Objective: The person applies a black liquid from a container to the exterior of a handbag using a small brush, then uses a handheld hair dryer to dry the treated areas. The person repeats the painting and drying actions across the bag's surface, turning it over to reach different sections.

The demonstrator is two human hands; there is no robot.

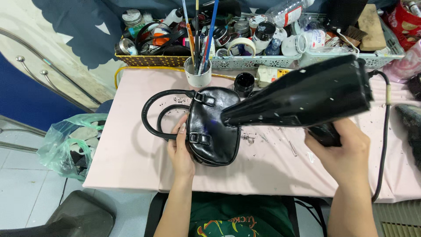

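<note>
Head view. Left hand (180, 151) flat, fingers together, pressed on left edge of black handbag (213, 127), centre of pink table (131, 153). Right hand (346, 151) wrapped round handle of black hair dryer (302, 94), nozzle just over bag at its 3 o'clock, hiding bag's right edge. Brush cup (198, 74) at bag's 12, black jar (244, 82) at 1. Cluttered baskets (254, 61) behind. Green bag (72, 142) at 9, off table.

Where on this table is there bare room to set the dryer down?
The pink table is bare left of the black handbag, below its handles, and along the near edge between the left hand and right hand. The back edge is crowded: brush cup, paint jar, baskets of supplies.
</note>
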